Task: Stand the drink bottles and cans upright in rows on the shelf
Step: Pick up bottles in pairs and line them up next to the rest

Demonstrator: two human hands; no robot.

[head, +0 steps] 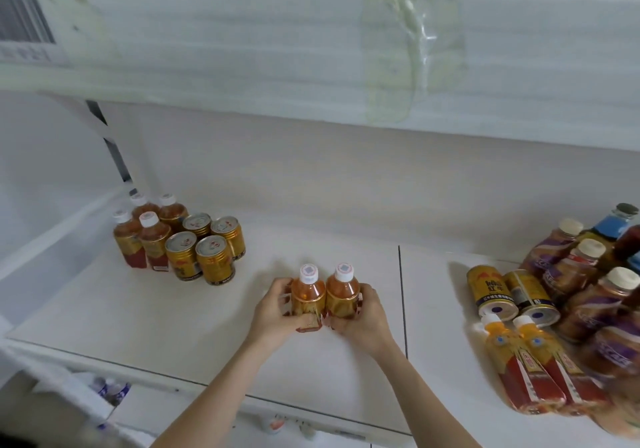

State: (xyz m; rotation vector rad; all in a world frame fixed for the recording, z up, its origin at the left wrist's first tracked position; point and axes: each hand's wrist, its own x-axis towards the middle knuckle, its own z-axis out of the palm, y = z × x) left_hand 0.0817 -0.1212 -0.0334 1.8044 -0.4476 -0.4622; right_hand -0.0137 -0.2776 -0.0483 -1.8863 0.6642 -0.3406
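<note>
Two small amber tea bottles with white caps stand upright side by side in the middle of the white shelf [207,312]. My left hand [273,312] grips the left bottle [307,295] and my right hand [363,312] grips the right bottle [343,292]. At the back left, several matching tea bottles [150,236] and gold cans [207,247] stand upright in rows. On the right, two gold cans [491,290] and two orange bottles with red labels [530,375] lie on their sides.
Several purple-labelled bottles with cream caps [588,302] lean in a heap at the far right, with a blue bottle [613,222] behind them. An upper shelf wrapped in white foam [277,49] overhangs. A seam [401,295] divides the shelf boards.
</note>
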